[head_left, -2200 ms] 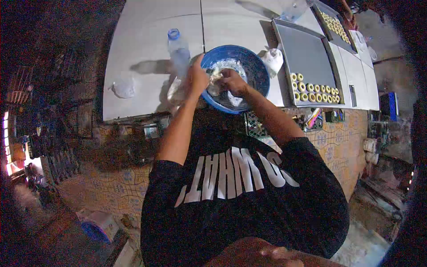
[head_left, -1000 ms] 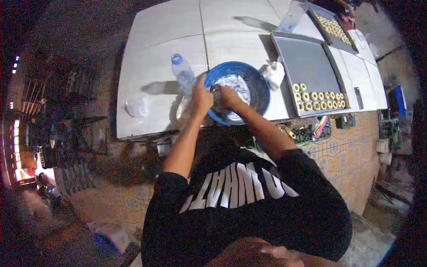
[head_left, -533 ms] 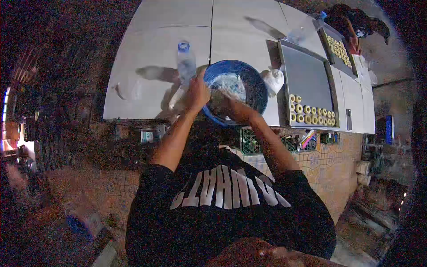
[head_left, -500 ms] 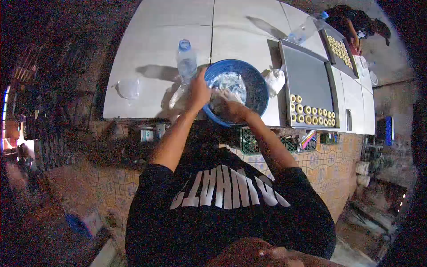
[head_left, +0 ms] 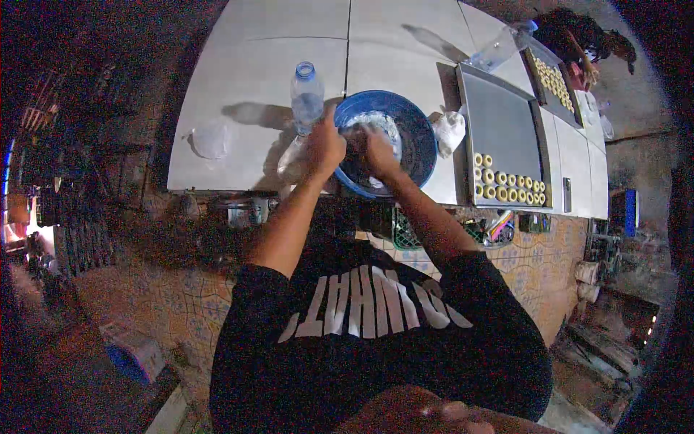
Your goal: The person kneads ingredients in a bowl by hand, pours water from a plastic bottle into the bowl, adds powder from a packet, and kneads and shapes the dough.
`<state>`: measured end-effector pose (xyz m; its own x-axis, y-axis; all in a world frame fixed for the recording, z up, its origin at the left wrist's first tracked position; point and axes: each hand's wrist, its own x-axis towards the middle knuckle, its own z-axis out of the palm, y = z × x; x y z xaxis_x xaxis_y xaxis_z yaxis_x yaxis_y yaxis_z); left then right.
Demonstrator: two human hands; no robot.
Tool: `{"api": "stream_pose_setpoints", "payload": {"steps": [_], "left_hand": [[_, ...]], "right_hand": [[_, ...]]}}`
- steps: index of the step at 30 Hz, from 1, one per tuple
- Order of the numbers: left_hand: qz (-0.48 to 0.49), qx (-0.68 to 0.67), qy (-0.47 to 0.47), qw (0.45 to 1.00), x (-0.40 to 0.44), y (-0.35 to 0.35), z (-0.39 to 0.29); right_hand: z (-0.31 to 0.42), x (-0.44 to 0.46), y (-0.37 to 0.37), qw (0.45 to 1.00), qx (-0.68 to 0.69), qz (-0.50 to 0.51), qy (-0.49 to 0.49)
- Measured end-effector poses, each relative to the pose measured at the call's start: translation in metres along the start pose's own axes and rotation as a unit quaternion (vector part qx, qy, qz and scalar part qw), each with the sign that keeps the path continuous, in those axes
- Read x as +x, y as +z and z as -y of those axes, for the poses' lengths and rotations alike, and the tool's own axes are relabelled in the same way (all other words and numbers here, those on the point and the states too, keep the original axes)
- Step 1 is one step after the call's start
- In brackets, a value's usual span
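A blue basin [head_left: 423,119] stands on the white tabletop in front of me, with a white floury mixture [head_left: 383,123] smeared inside it. My left hand [head_left: 327,147] is closed on the basin's left rim. Down inside the basin, my right hand [head_left: 377,150] touches the mixture; its fingers are blurred. A clear plastic bottle [head_left: 307,101] stands upright just beyond my left hand. Beside that hand lies a clear plastic bag [head_left: 290,160], partly covered by it. Close to the basin's right side sits a knotted white bag [head_left: 450,134].
Right of the basin, a metal tray [head_left: 502,123] bears rows of dough rings [head_left: 512,188]. Another tray of rings [head_left: 553,83] is farther back, near a person [head_left: 578,40]. A white bag [head_left: 211,141] lies left, a bottle [head_left: 495,50] on its side behind, a phone [head_left: 567,195] right.
My right hand has shifted up within the basin and its fingers have blurred. The basin has tipped or shifted slightly upward, with my left hand still on its rim.
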<state>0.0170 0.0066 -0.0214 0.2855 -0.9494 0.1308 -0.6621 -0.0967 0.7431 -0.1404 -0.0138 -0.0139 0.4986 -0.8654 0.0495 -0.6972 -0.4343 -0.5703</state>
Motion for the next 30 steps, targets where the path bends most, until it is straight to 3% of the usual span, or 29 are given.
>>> {"api": "stream_pose_setpoints", "payload": {"steps": [2, 3, 4, 5, 8, 9, 12, 13, 15, 18, 20, 21, 24, 25, 28, 29, 30], "left_hand": [[-0.011, -0.011, 0.005, 1.000, -0.001, -0.002, -0.001], [-0.013, -0.023, -0.006, 1.000, -0.003, -0.003, -0.003], [-0.007, -0.025, -0.013, 1.000, -0.004, -0.005, -0.005], [-0.001, -0.027, -0.018, 0.999, -0.004, -0.007, -0.007], [-0.007, -0.011, -0.030, 0.999, 0.000, 0.005, 0.004], [-0.005, -0.002, -0.034, 0.999, 0.001, 0.009, 0.007], [-0.003, 0.011, -0.029, 1.000, 0.000, 0.008, 0.003], [0.008, 0.002, -0.037, 0.999, 0.000, 0.006, 0.000], [0.002, -0.017, -0.004, 1.000, 0.000, 0.009, 0.006], [0.032, 0.004, -0.046, 0.998, 0.000, 0.005, -0.005], [-0.010, -0.009, 0.039, 0.999, 0.005, 0.013, 0.011], [-0.031, -0.016, 0.082, 0.996, 0.006, 0.016, 0.017], [0.058, -0.001, -0.020, 0.998, 0.004, 0.000, -0.001], [0.038, -0.002, 0.006, 0.999, 0.004, 0.002, -0.001], [-0.005, 0.000, 0.044, 0.999, 0.004, 0.006, 0.003], [-0.006, 0.005, 0.033, 0.999, 0.005, 0.008, 0.004], [-0.008, 0.010, 0.022, 1.000, 0.004, 0.007, 0.001]], "right_hand": [[-0.055, 0.012, 0.016, 0.984, 0.164, -0.057, 0.039], [-0.049, 0.013, 0.006, 0.951, 0.278, -0.055, 0.124], [-0.042, 0.007, -0.008, 0.840, 0.516, -0.018, 0.169], [-0.035, 0.002, -0.023, 0.668, 0.706, -0.011, 0.235], [-0.074, 0.001, 0.003, 0.697, 0.709, 0.037, 0.104], [-0.035, -0.009, -0.020, 0.686, 0.709, -0.015, 0.164], [-0.037, -0.007, -0.019, 0.715, 0.689, 0.006, 0.115], [-0.036, -0.003, -0.020, 0.779, 0.603, 0.001, 0.174], [-0.028, -0.005, -0.026, 0.844, 0.508, 0.014, 0.174], [-0.013, -0.011, -0.035, 0.852, 0.488, 0.012, 0.189], [-0.014, -0.012, -0.034, 0.878, 0.421, 0.000, 0.229], [-0.018, -0.014, -0.029, 0.879, 0.428, -0.025, 0.210], [-0.038, -0.014, -0.006, 0.877, 0.446, -0.098, 0.148], [-0.047, -0.020, -0.013, 0.843, 0.531, -0.024, 0.080], [-0.046, -0.023, -0.037, 0.910, 0.399, 0.064, 0.090], [-0.045, -0.023, -0.043, 0.984, 0.179, 0.026, 0.010], [-0.041, -0.024, -0.046, 0.991, 0.127, 0.029, 0.019]]}}
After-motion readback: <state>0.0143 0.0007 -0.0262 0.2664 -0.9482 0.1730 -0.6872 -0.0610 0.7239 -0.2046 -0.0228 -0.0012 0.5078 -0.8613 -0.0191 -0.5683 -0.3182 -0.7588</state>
